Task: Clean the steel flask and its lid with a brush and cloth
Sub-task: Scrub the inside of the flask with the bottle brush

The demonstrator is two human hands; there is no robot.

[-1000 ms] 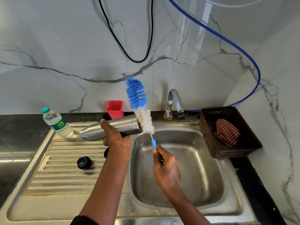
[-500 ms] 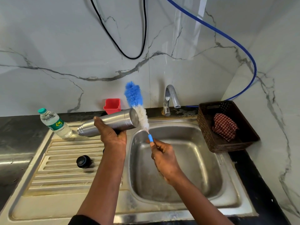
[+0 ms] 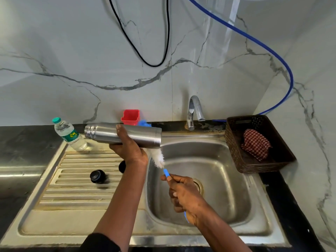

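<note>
Since it fills the upper half of the frame, wall: white marble with grey veins; a black cable loops at upper centre and a blue hose arcs down the upper right.
Sink: steel, across the lower half; basin at centre right, ribbed drainboard at left.
Counter: dark, at middle left and along the right edge.
Basket: brown woven, at middle right, just beside the basin.
Flask: steel, at the centre of the frame, held level above the seam of drainboard and basin; threaded neck to the left, wide end to the right.
Left hand: grips the flask from below, thumb over its near side.
Right hand: lower centre, over the basin, fingers curled round the brush's blue handle.
Brush: slants up to the left; white bristles meet the flask's lower right edge, and a blue tuft shows above the flask.
Water bottle: clear with a green cap, tilted, at the drainboard's upper left corner.
Cloth: red-and-white check, bunched inside the basket.
Tap: chrome, behind the basin.
Red cup: against the wall, just above the flask.
Lid: black, on the drainboard, left of the left forearm.
</note>
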